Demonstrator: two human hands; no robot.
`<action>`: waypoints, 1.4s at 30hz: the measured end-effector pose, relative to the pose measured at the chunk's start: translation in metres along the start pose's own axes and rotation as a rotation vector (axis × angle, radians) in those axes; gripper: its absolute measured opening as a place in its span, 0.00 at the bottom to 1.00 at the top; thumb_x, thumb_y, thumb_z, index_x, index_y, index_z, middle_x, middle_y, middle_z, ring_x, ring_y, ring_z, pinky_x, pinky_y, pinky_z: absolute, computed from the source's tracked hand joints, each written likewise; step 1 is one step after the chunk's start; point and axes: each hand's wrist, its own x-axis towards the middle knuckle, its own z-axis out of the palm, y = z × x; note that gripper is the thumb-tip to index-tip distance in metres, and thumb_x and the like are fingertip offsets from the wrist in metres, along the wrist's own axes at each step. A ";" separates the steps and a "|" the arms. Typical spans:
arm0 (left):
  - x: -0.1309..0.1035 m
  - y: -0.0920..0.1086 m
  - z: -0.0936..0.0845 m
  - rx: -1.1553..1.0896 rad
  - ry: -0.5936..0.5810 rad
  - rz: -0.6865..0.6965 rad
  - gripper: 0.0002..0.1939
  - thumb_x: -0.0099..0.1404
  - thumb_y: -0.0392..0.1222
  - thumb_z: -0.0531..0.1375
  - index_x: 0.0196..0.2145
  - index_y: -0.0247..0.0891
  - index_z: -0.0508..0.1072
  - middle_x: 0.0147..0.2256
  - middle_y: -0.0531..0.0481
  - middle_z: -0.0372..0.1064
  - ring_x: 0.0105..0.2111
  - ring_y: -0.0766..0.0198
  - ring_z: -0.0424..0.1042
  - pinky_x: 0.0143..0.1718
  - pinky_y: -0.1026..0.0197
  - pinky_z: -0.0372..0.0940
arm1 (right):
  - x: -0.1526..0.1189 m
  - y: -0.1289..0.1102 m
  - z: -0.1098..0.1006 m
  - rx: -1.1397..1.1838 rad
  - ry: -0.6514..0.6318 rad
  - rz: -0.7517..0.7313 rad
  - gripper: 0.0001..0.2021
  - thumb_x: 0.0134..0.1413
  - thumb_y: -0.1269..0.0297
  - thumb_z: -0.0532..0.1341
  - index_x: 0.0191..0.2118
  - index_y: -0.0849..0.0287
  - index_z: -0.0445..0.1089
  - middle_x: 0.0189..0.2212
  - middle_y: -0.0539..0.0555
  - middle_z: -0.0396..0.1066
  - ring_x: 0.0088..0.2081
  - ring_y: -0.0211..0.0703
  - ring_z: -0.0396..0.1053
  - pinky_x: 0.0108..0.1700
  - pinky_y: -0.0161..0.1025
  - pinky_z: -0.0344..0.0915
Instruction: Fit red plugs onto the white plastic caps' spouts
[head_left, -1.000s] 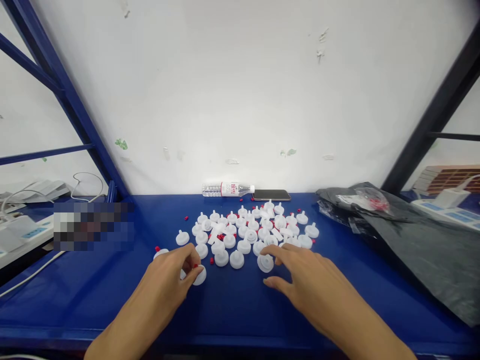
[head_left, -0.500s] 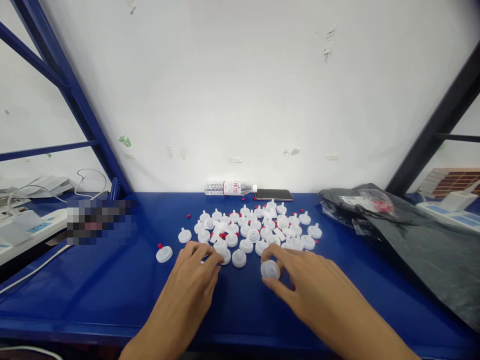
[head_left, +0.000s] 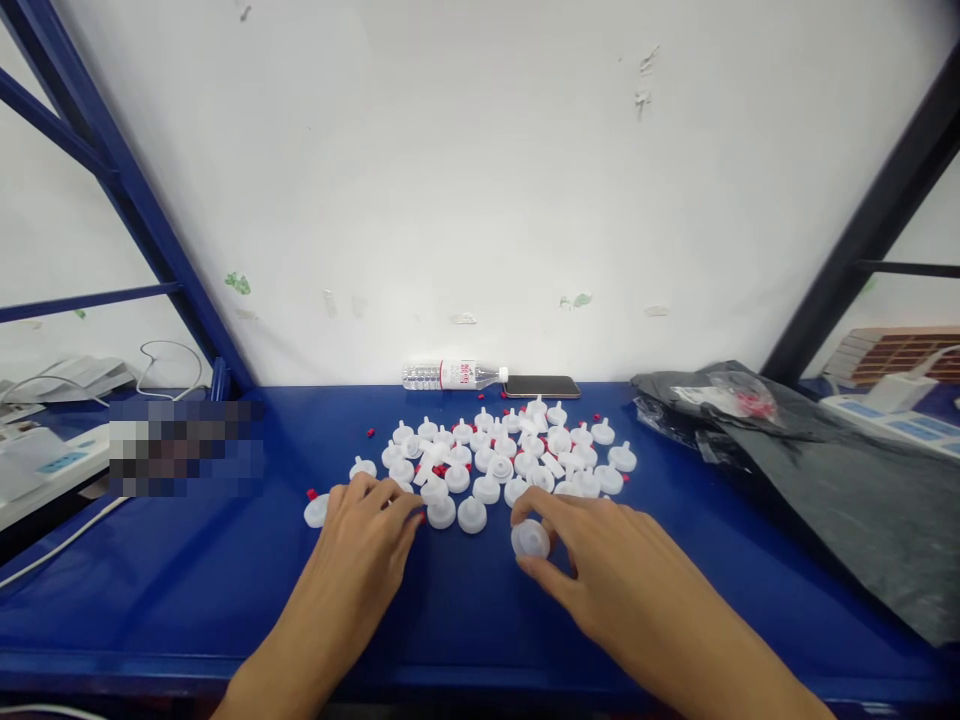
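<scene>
My right hand (head_left: 592, 550) grips a round translucent white cap (head_left: 530, 539) between thumb and fingers, just in front of a pile of similar caps. At the pile's left front, my left hand (head_left: 367, 530) has its fingers curled downward, with a bit of red (head_left: 421, 518) showing at the fingertips; what else it holds is hidden. Many white caps with thin spouts (head_left: 472, 514) lie in the pile, with small red pieces (head_left: 441, 470) among them. One white cap (head_left: 316, 511) with a red piece beside its top lies left of my left hand.
A clear bottle (head_left: 454, 375) lies on its side by the wall, next to a dark phone (head_left: 541, 386). Grey plastic bags (head_left: 810, 480) cover the blue table's right side. Power strips and cables (head_left: 82, 530) are at the left.
My left hand has shifted a little left from the front caps, and red now shows at its fingertips. My right hand still holds its cap. The whole view has shifted slightly.
</scene>
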 end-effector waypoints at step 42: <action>-0.013 0.034 -0.049 -1.498 0.122 -0.234 0.03 0.57 0.42 0.73 0.28 0.42 0.85 0.26 0.51 0.80 0.15 0.74 0.66 0.16 0.75 0.63 | -0.002 -0.022 -0.005 0.446 0.169 -0.478 0.15 0.62 0.79 0.62 0.43 0.46 0.72 0.43 0.38 0.79 0.36 0.30 0.77 0.34 0.28 0.64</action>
